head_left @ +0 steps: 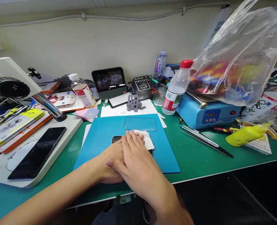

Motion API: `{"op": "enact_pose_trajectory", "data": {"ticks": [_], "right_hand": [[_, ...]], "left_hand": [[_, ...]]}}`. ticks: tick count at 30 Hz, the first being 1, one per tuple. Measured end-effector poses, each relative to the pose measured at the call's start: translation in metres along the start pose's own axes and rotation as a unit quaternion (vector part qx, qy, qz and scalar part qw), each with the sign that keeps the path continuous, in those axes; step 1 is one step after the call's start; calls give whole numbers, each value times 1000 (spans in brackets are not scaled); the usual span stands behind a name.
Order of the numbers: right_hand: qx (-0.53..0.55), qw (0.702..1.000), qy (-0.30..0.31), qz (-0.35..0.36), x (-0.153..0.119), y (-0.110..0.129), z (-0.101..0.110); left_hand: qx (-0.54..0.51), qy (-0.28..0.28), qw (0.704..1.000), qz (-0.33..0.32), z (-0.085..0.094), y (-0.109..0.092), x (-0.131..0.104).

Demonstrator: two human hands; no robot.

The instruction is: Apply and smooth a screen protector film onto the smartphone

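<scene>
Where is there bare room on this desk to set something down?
The green table looks bare between the blue mat and the slim tools; so does the mat's left part, beside the left hand. It is crowded behind the mat, around the small screen, and beyond the tools, around the blue machine and yellow bottle.

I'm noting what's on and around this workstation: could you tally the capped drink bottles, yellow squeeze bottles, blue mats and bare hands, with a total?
Capped drink bottles: 3 (white-capped bottle, red-capped bottle, back bottle)
Yellow squeeze bottle: 1
Blue mat: 1
Bare hands: 2 (left hand, right hand)
Total: 7
</scene>
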State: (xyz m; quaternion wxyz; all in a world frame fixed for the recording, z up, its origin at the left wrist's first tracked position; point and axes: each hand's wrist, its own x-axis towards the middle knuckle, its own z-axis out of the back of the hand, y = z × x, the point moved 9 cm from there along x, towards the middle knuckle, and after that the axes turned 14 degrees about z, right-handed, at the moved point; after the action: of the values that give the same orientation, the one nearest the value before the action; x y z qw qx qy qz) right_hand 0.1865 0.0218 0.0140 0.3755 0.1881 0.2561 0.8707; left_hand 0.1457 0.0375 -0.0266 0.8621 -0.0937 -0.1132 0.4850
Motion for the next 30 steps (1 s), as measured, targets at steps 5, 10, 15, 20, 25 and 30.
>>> {"op": "enact_pose_trajectory", "data": {"ticks": [5,10,15,20,25,30], "right_hand": [[6,1000,25,2,4,-2,-4],[35,998,35,50,8,21,-20],[30,998,3,53,19,37,-36],[-5,999,-22,31,24,21,-25],[-33,999,1,-19,8,-12,-5],[-73,995,0,-63,-5,-27,10]], "left_hand": [[-13,66,995,-69,33,-23,-22],[26,79,996,-21,49,-4,-56],[58,53,997,16,52,4,-74],[86,4,995,42,36,-2,-51],[87,-7,996,6,19,-36,-17],[62,-31,997,33,6,-54,6]]}}
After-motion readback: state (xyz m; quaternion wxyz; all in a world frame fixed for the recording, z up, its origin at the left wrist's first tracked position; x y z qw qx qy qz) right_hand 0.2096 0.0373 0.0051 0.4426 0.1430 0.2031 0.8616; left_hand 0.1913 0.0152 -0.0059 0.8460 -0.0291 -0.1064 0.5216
